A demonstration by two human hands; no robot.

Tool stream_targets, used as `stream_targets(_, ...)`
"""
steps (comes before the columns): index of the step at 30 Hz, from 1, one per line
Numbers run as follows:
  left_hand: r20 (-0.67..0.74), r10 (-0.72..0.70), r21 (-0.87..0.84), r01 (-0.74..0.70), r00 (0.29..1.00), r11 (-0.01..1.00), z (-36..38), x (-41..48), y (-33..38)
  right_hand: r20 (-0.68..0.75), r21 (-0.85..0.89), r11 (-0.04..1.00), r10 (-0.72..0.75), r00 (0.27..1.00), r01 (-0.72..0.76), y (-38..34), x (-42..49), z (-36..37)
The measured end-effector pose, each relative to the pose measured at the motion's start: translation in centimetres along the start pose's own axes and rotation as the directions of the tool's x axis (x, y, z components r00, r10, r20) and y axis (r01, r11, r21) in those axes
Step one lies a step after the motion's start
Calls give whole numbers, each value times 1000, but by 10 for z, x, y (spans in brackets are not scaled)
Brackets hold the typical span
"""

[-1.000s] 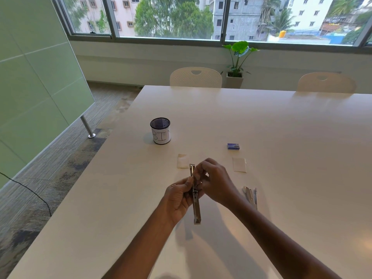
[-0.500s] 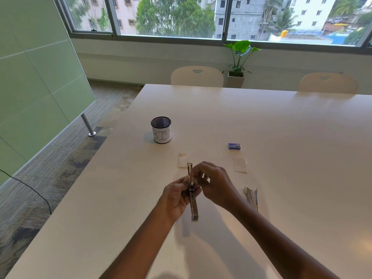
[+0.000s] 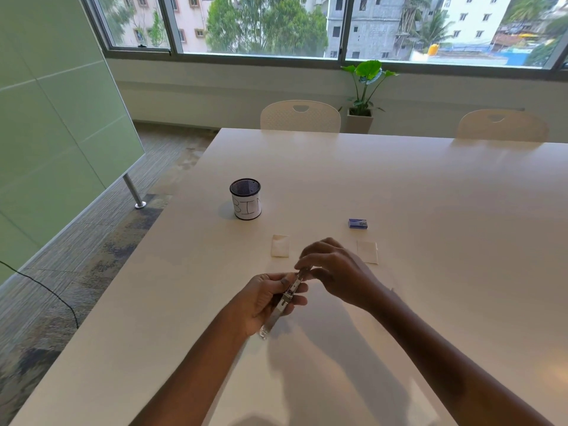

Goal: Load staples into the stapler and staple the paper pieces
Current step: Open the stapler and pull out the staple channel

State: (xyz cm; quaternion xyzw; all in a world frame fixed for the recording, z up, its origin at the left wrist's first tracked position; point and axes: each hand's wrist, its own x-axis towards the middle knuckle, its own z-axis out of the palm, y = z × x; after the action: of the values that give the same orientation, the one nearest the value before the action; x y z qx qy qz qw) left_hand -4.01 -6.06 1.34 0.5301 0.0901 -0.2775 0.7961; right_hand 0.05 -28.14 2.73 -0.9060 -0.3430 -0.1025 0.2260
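Note:
My left hand [image 3: 261, 299] grips a slim metal stapler part [image 3: 284, 301] above the table, its fingers curled round the middle. The part slants, with its lower end toward me and its upper end up and to the right. My right hand [image 3: 336, 270] pinches that upper end with thumb and fingertips; what lies between them is hidden. Two small paper pieces lie flat beyond my hands, one on the left [image 3: 280, 245] and one on the right [image 3: 367, 251]. A small blue staple box [image 3: 358, 223] sits behind the right paper piece.
A black mesh cup with a white label reading BIN [image 3: 246, 199] stands at the back left of the white table [image 3: 430, 195]. The table's left edge drops to carpet. Two white chairs [image 3: 300, 116] and a potted plant [image 3: 362, 96] are behind the far edge.
The stapler part has tilted from nearly upright to a slant, top end to the right. My right hand has risen to its upper end, and my forearm now covers the second stapler piece.

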Motion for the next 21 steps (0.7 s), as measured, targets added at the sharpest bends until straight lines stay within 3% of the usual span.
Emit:
stream_targets(3, 75, -30, 169, 17, 997, 985, -13, -2, 11, 10, -8, 1000, 17, 1000, -17, 4, -2, 1)
stream_targets(6, 55, 25, 413, -45, 998, 910, -26, -4, 18, 1, 18, 995, 94, 996, -94, 7, -6, 8)
stream_targets(10, -59, 175, 705, -83, 983, 705, -38, -1, 16, -5, 62, 973, 221, 975, -220, 7, -9, 23)
stream_targets(13, -105, 365, 855, -103, 925, 508, -42, 2, 10, -3, 79, 961, 265, 964, -264, 5, -12, 36)
stream_targets(17, -86, 457, 936, -86, 885, 342, -47, 5, 0, 24, 73, 955, 288, 957, -289, 4, -15, 53)
stream_targets(21, -102, 453, 941, -61, 886, 332, -49, 7, -6, 37, 76, 947, 311, 950, -313, 6, -18, 62)
